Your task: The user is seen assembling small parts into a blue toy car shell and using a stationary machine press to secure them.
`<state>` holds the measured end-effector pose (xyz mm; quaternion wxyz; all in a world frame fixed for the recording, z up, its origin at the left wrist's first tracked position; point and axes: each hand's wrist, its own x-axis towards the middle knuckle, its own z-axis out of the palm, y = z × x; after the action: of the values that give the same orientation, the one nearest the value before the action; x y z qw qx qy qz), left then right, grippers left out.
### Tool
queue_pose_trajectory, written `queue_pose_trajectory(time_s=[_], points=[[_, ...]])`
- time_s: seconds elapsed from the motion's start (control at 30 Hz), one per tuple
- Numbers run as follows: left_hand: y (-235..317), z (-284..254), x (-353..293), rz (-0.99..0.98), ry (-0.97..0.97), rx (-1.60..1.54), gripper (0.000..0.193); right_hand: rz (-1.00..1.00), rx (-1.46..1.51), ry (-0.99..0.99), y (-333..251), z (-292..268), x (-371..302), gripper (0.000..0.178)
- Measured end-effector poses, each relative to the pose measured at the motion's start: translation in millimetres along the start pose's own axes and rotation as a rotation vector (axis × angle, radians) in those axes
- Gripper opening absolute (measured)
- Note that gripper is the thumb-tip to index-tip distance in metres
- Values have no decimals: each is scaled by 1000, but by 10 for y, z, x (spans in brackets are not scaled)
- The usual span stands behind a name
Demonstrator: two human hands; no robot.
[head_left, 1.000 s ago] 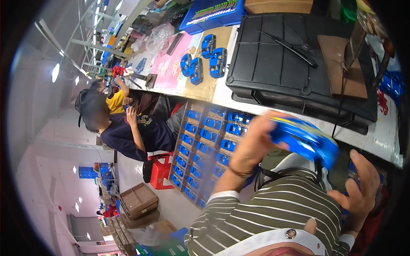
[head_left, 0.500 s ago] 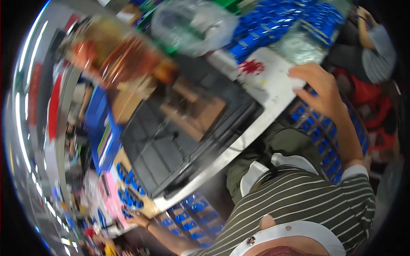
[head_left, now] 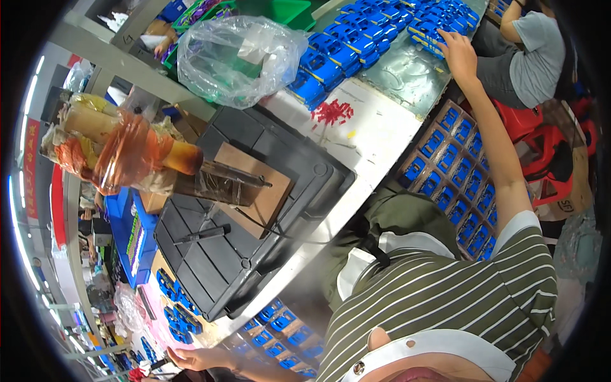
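My right hand (head_left: 459, 56) reaches to the far right end of the table, fingers stretched out and resting at the edge of a pile of blue plastic toy car bodies (head_left: 375, 32). Whether a fingertip hooks one of them is hard to see. At lower left, my left hand (head_left: 191, 359) hangs by the table edge with fingers extended and nothing in it. Close to it, more blue car bodies (head_left: 181, 321) stand in small rows. A heap of small red parts (head_left: 333, 113) lies on the white tabletop (head_left: 375, 130) between my hands.
A black plastic lid (head_left: 248, 137) carries a brown board (head_left: 254, 210) and a bulky tool wrapped in orange tape (head_left: 127, 149). Behind are a clear plastic bag (head_left: 238, 60) and a green crate (head_left: 286, 13). Trays of blue parts (head_left: 455, 172) stand below; a person (head_left: 534, 54) sits at right.
My right hand has moved farther away, from the table's near edge to the blue car bodies. My left hand is slightly lower. The view has shifted and sharpened.
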<state>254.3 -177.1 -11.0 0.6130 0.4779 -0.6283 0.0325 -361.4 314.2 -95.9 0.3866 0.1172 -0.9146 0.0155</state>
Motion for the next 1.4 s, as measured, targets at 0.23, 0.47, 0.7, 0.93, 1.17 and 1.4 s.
queue_pose_trajectory(time_s=[0.23,0.47,0.7,0.93,1.17,1.4], points=[[1383,300,-925,474,-111,-493,21,-44,189,91,75,32,30,32],[2283,411,-1620,142,-1147,-1139,29,41,771,272,-348,-616,-8,29],[2761,699,-2169,-484,-1504,-1597,97,29,1624,-826,-1346,-1774,-1003,28],[2679,626,-2132,-699,-1274,-1598,32,-399,1107,-286,-1721,-1226,-740,18],[2608,578,-2003,-560,-1500,-1490,44,-583,845,-395,-1798,-549,-361,12],[2511,654,-2156,-433,-1404,-1599,52,-842,605,-211,-1871,-458,-391,12]])
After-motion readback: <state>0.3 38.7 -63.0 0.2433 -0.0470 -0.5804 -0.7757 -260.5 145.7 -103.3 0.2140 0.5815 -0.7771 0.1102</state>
